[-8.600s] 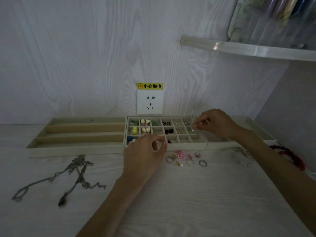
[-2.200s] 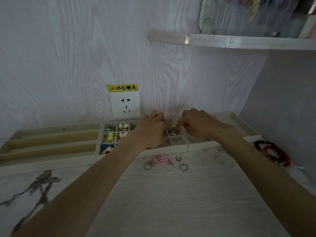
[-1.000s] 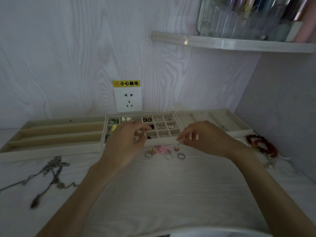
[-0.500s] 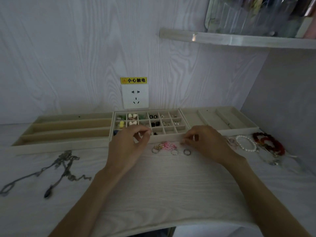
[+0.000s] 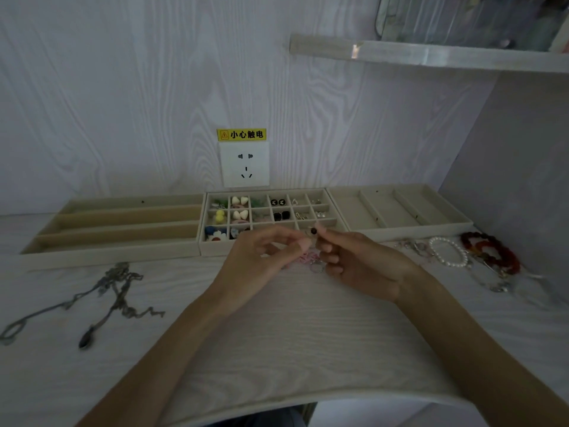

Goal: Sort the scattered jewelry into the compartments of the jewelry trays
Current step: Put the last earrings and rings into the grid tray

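Pale wood-grain worktop point(image 5: 277, 349) carries everything; its near edge curves across the bottom of the view. Toward the left edge lies a tangle of grey chains point(image 5: 117, 291), blurred. Both forearms reach in from the near edge. The left hand point(image 5: 261, 260) and right hand point(image 5: 360, 266) meet just before the middle tray point(image 5: 212, 248). The right thumb and forefinger pinch a small ring with a dark bead point(image 5: 313, 232), held above the tray's front edge; the left fingertips are curled close beside it, but whether they touch it cannot be told. Under the hands, pink pieces point(image 5: 308, 257) and a ring point(image 5: 317, 268) on the worktop are partly hidden. Near the right edge lie a pearl bracelet point(image 5: 449, 251) and a red bead bracelet point(image 5: 492, 251). The middle tray's small compartments hold earrings, hard to make out. A long-slotted tray point(image 5: 123, 229) sits to its left, another tray point(image 5: 400, 211) to its right. On the far wall, a socket point(image 5: 245, 164) carries a yellow label point(image 5: 241, 134) reading 小心触电.
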